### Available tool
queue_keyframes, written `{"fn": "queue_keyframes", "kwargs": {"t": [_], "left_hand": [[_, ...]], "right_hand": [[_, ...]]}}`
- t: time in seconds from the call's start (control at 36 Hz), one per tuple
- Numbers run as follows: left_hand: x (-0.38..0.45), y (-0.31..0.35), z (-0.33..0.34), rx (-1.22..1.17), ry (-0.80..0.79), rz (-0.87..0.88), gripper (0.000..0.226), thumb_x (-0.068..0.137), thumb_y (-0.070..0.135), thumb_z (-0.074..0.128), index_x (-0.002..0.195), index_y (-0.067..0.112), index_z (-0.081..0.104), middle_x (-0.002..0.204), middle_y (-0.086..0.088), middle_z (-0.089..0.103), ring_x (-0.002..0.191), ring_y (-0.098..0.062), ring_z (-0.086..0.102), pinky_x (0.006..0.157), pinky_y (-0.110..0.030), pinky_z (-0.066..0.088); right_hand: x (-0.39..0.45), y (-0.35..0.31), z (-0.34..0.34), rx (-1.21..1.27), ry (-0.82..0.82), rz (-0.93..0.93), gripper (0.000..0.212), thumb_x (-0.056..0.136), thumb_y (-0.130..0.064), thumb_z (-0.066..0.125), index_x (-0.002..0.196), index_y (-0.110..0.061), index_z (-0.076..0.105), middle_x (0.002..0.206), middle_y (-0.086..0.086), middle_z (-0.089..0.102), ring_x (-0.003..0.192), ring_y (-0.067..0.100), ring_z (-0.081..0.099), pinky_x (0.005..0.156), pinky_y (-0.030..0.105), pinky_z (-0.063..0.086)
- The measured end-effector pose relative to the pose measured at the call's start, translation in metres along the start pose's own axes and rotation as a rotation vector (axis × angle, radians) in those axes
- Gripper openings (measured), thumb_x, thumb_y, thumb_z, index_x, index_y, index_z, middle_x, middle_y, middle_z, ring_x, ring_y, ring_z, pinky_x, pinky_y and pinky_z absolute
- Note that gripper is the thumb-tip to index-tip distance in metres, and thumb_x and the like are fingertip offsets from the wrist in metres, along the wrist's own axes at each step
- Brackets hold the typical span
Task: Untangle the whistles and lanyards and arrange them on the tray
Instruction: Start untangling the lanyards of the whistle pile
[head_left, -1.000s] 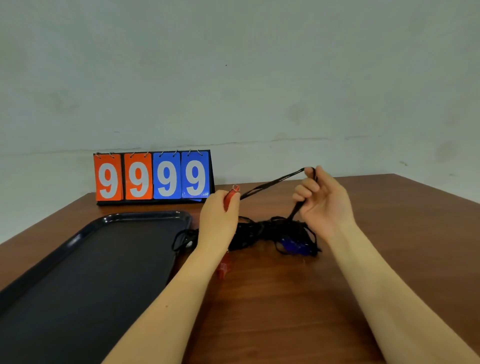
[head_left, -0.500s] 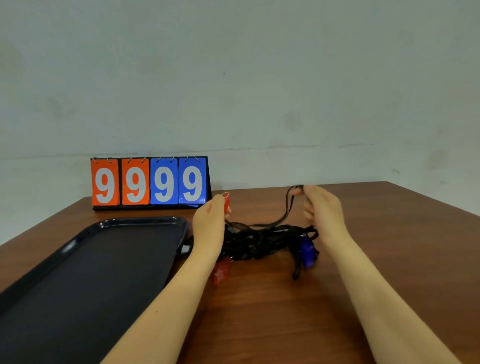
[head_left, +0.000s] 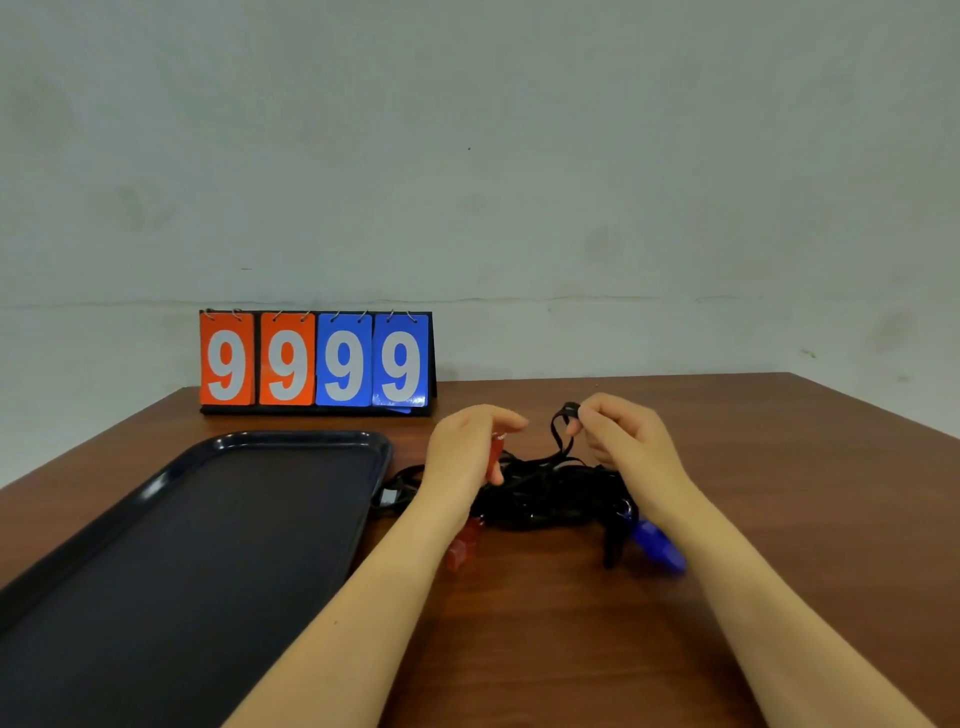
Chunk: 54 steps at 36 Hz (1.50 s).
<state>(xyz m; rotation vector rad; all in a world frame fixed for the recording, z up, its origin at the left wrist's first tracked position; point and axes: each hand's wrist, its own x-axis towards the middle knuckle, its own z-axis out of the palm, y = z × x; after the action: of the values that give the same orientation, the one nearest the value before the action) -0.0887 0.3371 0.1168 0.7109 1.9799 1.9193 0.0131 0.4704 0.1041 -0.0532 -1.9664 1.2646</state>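
Note:
A tangle of black lanyards lies on the brown table, just right of the dark tray. My left hand holds a red whistle upright above the tangle's left side. My right hand pinches a black lanyard loop lifted a little above the pile. A second red whistle lies on the table under my left wrist. A blue whistle lies at the pile's right end, beside my right forearm.
A flip scoreboard reading 9999 stands at the back of the table, behind the tray. A grey wall rises behind it. The table's right edge runs diagonally at far right.
Both hands have come lower and closer together. The lanyard strand, stretched taut between them a second ago, now hangs slack as a small loop. The blue whistle has slid out to the right.

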Motion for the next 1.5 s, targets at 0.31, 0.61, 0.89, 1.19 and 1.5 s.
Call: {"fn": "queue_keyframes", "kwargs": {"t": [0.31, 0.61, 0.89, 1.19, 1.5], "left_hand": [[-0.011, -0.011, 0.013, 0.234, -0.334, 0.180, 0.037, 0.103, 0.033, 0.038, 0.138, 0.031, 0.047, 0.069, 0.003, 0.070, 0.042, -0.004, 0.043, 0.046, -0.010, 0.039], [-0.008, -0.018, 0.017, 0.305, -0.279, 0.266, 0.025, 0.101, 0.033, 0.041, 0.114, 0.028, 0.061, 0.067, 0.012, 0.058, 0.047, 0.000, 0.048, 0.060, -0.021, 0.043], [-0.006, -0.006, 0.008, -0.211, -0.137, 0.136, 0.024, 0.101, 0.020, 0.040, 0.083, 0.012, 0.054, 0.076, -0.005, 0.057, 0.043, -0.008, 0.040, 0.040, -0.019, 0.026], [-0.001, 0.010, -0.016, -0.524, 0.253, 0.224, 0.022, 0.101, 0.015, 0.039, 0.095, 0.007, 0.058, 0.070, 0.002, 0.064, 0.041, -0.007, 0.037, 0.039, -0.018, 0.028], [0.001, 0.011, -0.024, -0.556, 0.327, 0.205, 0.021, 0.100, 0.014, 0.037, 0.089, 0.008, 0.054, 0.079, 0.003, 0.070, 0.041, -0.007, 0.038, 0.039, -0.018, 0.026]], "right_hand": [[0.001, 0.007, -0.001, 0.040, -0.042, 0.023, 0.034, 0.099, -0.006, 0.044, 0.066, -0.006, 0.052, 0.047, -0.013, 0.037, 0.044, 0.003, 0.028, 0.047, 0.012, 0.026], [-0.001, 0.010, 0.003, -0.092, -0.048, 0.009, 0.036, 0.098, -0.005, 0.046, 0.062, -0.011, 0.048, 0.050, -0.016, 0.046, 0.050, -0.002, 0.043, 0.054, 0.009, 0.034], [0.005, 0.007, -0.005, 0.182, -0.082, 0.230, 0.037, 0.096, -0.021, 0.053, 0.061, -0.011, 0.046, 0.048, -0.002, 0.031, 0.043, 0.013, 0.028, 0.044, 0.022, 0.026], [0.001, 0.017, -0.005, -0.486, -0.326, 0.183, 0.019, 0.090, -0.041, 0.062, 0.082, -0.023, 0.062, 0.080, -0.003, 0.065, 0.070, 0.009, 0.060, 0.064, 0.023, 0.044], [0.000, 0.002, 0.000, -0.026, -0.130, 0.210, 0.044, 0.095, -0.040, 0.053, 0.064, -0.014, 0.037, 0.062, -0.002, 0.031, 0.060, 0.014, 0.034, 0.070, 0.027, 0.034]]}}
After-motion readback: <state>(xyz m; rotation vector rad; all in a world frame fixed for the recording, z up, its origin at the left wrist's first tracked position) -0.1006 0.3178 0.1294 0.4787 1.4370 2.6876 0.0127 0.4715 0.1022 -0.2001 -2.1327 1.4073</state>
